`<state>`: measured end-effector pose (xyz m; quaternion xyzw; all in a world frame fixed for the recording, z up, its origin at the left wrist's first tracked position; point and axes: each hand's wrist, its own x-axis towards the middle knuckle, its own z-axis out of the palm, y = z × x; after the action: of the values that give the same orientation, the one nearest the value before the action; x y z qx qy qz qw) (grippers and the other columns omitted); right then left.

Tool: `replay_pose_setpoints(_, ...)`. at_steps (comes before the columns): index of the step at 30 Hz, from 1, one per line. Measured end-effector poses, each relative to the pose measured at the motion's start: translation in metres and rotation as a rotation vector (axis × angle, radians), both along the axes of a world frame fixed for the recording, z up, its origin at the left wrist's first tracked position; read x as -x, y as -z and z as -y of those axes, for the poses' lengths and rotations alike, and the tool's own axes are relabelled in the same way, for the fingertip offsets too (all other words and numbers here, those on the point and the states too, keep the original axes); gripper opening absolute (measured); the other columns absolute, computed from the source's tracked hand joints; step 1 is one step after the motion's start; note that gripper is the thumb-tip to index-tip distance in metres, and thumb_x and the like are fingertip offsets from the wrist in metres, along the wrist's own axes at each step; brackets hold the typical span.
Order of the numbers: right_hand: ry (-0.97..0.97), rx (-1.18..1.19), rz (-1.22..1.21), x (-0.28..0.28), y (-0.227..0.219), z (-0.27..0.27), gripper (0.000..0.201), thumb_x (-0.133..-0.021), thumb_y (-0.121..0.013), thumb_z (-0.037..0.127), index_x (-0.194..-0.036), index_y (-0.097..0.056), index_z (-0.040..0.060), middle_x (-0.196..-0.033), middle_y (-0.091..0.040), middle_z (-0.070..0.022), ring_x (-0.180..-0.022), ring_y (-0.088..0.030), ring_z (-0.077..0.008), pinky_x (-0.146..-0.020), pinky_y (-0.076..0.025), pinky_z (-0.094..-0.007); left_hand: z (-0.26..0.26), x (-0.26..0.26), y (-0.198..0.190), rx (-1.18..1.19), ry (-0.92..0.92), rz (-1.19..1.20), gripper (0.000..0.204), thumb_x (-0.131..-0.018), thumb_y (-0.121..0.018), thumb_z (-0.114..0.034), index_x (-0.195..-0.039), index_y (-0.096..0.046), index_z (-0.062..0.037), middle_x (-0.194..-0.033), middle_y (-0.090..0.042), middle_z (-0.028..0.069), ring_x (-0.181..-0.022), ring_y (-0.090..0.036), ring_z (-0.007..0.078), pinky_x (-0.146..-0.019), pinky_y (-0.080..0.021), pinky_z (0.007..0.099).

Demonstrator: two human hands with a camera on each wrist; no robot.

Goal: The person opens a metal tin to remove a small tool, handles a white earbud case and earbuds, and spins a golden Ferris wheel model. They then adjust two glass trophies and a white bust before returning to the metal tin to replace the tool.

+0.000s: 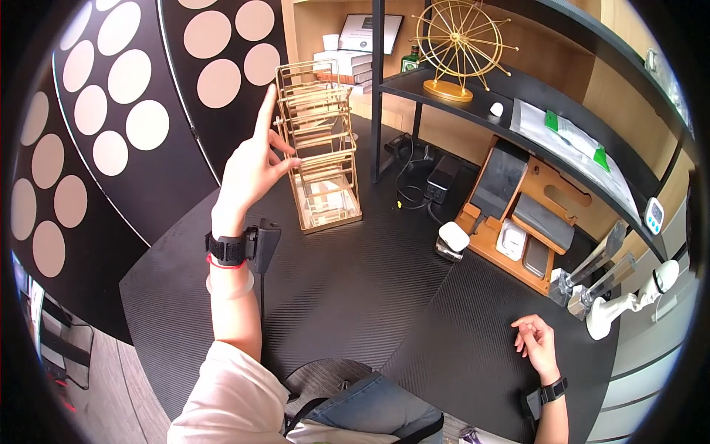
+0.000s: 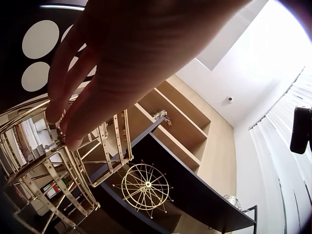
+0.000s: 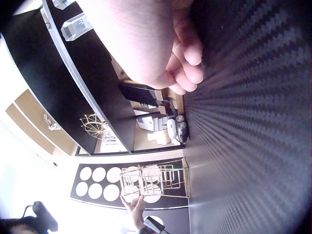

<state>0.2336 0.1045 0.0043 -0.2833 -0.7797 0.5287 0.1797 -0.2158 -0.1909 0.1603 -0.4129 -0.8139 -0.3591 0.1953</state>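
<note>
Golden rack (image 1: pixel 325 157) stands just beside the left hand (image 1: pixel 251 166).

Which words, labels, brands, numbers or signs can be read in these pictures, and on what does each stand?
No text is readable.
White sheet with a dark border: printed lines, too small to read.
Small green glass bottle: label too small to read.
Stack of white books: any lettering too blurred to read.
Small white-and-blue rounded device: markings too small to read.

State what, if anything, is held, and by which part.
Left hand: at the side of the gold stand; grip cannot be told. Right hand holds nothing.
</note>
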Motion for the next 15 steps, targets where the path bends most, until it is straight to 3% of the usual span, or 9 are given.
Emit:
replay_pose_setpoints(1, -0.002, 0.001, -0.003, 0.0, 0.0, 0.0, 0.017, -0.1, -0.054, 0.015, -0.1, -0.066, 0.0028, -0.064, -0.06, 0.0009, -0.051, -0.053, -0.0033, -0.043, -0.039, -0.0174, 0.0, 0.0, 0.0, 0.052, 0.002, 0.021, 0.114, -0.074, -0.079, -0.001, -0.158, -0.005, -0.0229, -0.082, -0.07, 0.0053, -0.062, -0.064, 0.0118, -0.063, -0.053, 0.0292)
replay_pose_setpoints(2, -0.001, 0.001, -0.003, 0.0, 0.0, 0.001, 0.017, -0.1, -0.054, 0.015, -0.1, -0.066, 0.0028, -0.064, -0.06, 0.0009, -0.051, -0.053, -0.0033, -0.043, -0.039, -0.0174, 0.0, -0.003, 0.0, 0.024, 0.014, 0.037, 0.093, -0.079, -0.077, -0.007, -0.154, -0.023, -0.0199, -0.076, -0.068, 0.0039, -0.06, -0.062, 0.012, -0.063, -0.052, 0.0279)
replay_pose_setpoints(3, -0.003, 0.001, -0.005, 0.0, -0.001, 0.001, 0.017, -0.1, -0.054, 0.015, -0.1, -0.066, 0.0028, -0.064, -0.06, 0.0009, -0.051, -0.053, -0.0033, -0.043, -0.039, -0.0175, -0.001, -0.003, -0.001, 0.023, 0.015, 0.037, 0.093, -0.079, -0.077, -0.007, -0.154, -0.023, -0.0199, -0.076, -0.068, 0.0039, -0.06, -0.062, 0.012, -0.063, -0.052, 0.0279)
replay_pose_setpoints(5, -0.005, 0.002, -0.008, 0.0, -0.001, 0.001, 0.017, -0.1, -0.054, 0.015, -0.1, -0.066, 0.0029, -0.063, -0.06, 0.0009, -0.051, -0.053, -0.0034, -0.043, -0.039, -0.0176, -0.001, -0.001, -0.005, 0.013, -0.061, -0.036, 0.058, -0.087, -0.072, -0.014, -0.14, -0.048, -0.0136, -0.073, -0.064, 0.0027, -0.059, -0.06, 0.012, -0.065, -0.051, 0.0251)
replay_pose_setpoints(6, -0.007, 0.001, -0.007, 0.0, -0.001, 0.001, 0.017, -0.1, -0.054, 0.015, -0.1, -0.066, 0.0029, -0.063, -0.06, 0.0009, -0.051, -0.053, -0.0034, -0.043, -0.039, -0.0176, -0.001, 0.0, -0.006, -0.06, -0.042, -0.07, 0.03, -0.092, -0.067, -0.019, -0.12, -0.063, -0.0084, -0.08, -0.062, 0.0053, -0.07, -0.061, 0.0123, -0.068, -0.052, 0.0248)
replay_pose_setpoints(7, -0.009, 0.0, -0.006, 0.0, 0.0, 0.0, 0.017, -0.1, -0.054, 0.015, -0.1, -0.066, 0.0029, -0.063, -0.06, 0.0008, -0.051, -0.053, -0.0035, -0.043, -0.039, -0.0177, -0.002, 0.003, -0.005, -0.059, -0.042, -0.071, 0.03, -0.092, -0.067, -0.019, -0.12, -0.063, -0.0084, -0.08, -0.062, 0.0053, -0.07, -0.061, 0.0123, -0.068, -0.052, 0.0248)
replay_pose_setpoints(9, -0.015, -0.01, -0.009, 0.0, 0.002, 0.0, 0.018, -0.101, -0.054, 0.017, -0.1, -0.065, 0.0026, -0.063, -0.06, 0.0003, -0.05, -0.053, -0.0041, -0.042, -0.039, -0.0174, -0.002, 0.011, 0.0, -0.15, -0.081, -0.373, 0.022, -0.092, -0.066, -0.017, -0.112, -0.067, -0.0066, -0.094, -0.062, 0.0088, -0.084, -0.061, 0.0141, -0.075, -0.054, 0.0269)
replay_pose_setpoints(10, -0.021, -0.022, -0.011, 0.0, 0.002, 0.0, 0.019, -0.101, -0.054, 0.018, -0.099, -0.064, 0.0023, -0.063, -0.059, -0.0001, -0.049, -0.053, -0.0047, -0.041, -0.038, -0.0171, -0.001, 0.011, -0.001, -0.109, -0.102, -0.408, 0.018, -0.092, -0.067, -0.017, -0.105, -0.069, -0.005, -0.104, -0.061, 0.0107, -0.096, -0.062, 0.0189, -0.082, -0.055, 0.031)
replay_pose_setpoints(15, -0.017, -0.029, 0.0, 0.0, 0.001, 0.0, 0.019, -0.101, -0.054, 0.018, -0.099, -0.064, 0.0021, -0.063, -0.059, -0.0004, -0.049, -0.052, -0.0047, -0.041, -0.038, -0.0173, 0.001, 0.015, 0.0, -0.058, 0.027, -0.223, 0.015, -0.092, -0.066, -0.014, -0.103, -0.065, -0.003, -0.103, -0.062, 0.0108, -0.105, -0.063, 0.0244, -0.086, -0.054, 0.0343)
